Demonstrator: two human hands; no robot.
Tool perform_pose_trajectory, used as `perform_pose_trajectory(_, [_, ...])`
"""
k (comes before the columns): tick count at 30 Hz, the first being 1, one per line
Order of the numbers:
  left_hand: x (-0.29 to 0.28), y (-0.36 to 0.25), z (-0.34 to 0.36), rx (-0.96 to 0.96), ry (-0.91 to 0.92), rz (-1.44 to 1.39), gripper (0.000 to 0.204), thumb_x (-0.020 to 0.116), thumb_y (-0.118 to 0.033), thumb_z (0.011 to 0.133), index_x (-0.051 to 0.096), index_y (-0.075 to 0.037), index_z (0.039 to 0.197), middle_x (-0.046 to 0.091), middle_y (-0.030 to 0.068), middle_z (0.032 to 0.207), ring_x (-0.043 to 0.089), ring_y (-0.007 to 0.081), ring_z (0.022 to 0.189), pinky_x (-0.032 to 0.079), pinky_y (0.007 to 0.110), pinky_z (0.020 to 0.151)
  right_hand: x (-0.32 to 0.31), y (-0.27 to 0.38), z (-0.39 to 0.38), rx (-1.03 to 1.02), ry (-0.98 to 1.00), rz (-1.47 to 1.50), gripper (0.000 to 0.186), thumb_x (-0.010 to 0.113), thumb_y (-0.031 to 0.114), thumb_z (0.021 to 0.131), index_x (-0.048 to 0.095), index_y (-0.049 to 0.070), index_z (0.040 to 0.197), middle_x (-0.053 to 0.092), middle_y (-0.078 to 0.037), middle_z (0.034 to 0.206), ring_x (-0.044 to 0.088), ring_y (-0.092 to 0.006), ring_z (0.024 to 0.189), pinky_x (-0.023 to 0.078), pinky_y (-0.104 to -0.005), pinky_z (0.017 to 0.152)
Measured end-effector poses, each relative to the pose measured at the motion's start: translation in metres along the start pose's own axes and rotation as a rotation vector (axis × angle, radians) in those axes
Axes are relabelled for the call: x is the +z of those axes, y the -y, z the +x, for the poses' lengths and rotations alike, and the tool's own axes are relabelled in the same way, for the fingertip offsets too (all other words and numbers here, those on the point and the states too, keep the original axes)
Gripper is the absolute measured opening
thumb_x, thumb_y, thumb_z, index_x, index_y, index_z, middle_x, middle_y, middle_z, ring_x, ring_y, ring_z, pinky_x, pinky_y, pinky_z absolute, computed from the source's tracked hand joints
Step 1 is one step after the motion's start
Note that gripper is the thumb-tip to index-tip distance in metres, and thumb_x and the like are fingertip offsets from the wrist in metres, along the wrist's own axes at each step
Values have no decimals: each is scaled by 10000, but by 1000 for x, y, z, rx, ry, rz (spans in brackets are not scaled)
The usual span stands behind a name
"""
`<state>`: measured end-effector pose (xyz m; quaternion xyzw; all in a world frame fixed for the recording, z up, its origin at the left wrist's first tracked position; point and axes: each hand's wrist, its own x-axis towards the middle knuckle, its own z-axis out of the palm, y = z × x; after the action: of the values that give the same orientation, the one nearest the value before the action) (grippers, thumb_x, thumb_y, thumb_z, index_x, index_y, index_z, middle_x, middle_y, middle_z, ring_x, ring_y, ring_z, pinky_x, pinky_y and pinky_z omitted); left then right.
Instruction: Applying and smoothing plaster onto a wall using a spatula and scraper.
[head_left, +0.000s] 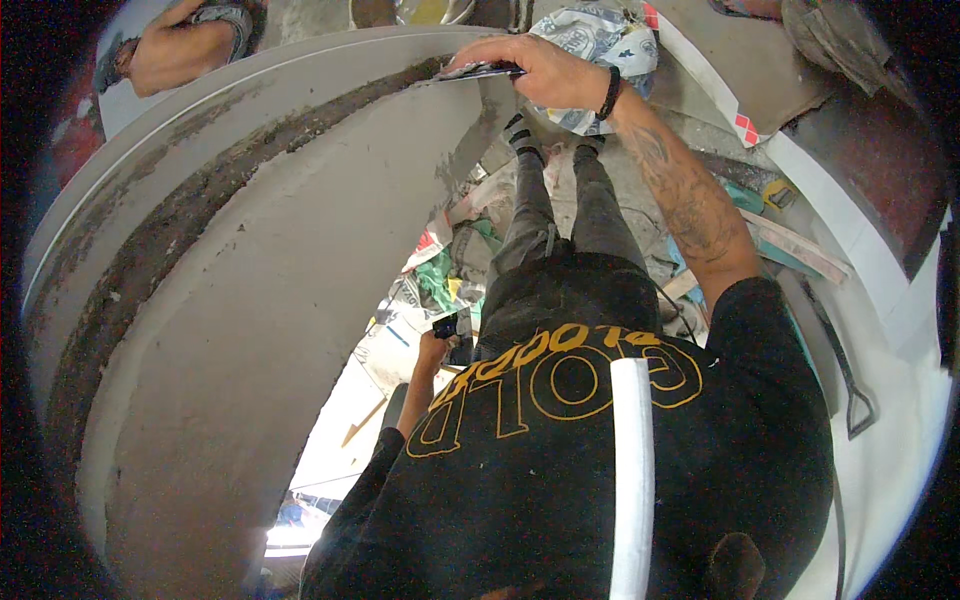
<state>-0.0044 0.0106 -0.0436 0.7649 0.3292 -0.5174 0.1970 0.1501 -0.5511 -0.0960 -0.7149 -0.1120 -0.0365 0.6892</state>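
Note:
My right hand, with a black bracelet at its wrist, is closed on a flat, thin-bladed scraper. The blade lies against the upper end of a curved, grey-plastered wall, beside a dark, rough band that follows its curve. Lower down, near the wall's lower edge, my left hand is closed around a dark-handled tool with a flat grey part. Its exact kind is hard to make out. A smooth, pale rim runs along the outer side of the dark band.
Another person's bent arm shows at the upper left. A bucket stands at the top edge. Crumpled plastic sacks lie past my right hand. Wooden strips, a yellow tape measure and a D-handled tool lie at right.

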Motion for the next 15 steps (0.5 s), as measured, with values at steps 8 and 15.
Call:
perform_pose_trajectory(8, [-8, -4, -7, 41, 35, -49, 120, 666, -36, 705, 598, -18, 802, 554, 6, 621, 477, 103, 492, 354, 268, 433, -4, -15, -15, 17, -29, -112, 583, 375, -170, 580, 547, 48, 1093, 546, -111, 1137, 474, -244, 1117, 326, -323, 990])
perform_pose_trajectory(15, [-8, 20, 8, 27, -52, 79, 92, 635, -14, 704, 608, -9, 792, 557, 19, 619, 479, 107, 500, 352, 263, 445, -15, -23, -40, 271, -8, -118, 623, 343, -162, 538, 546, 27, 1096, 552, -123, 1136, 467, -246, 1131, 301, -313, 1005])
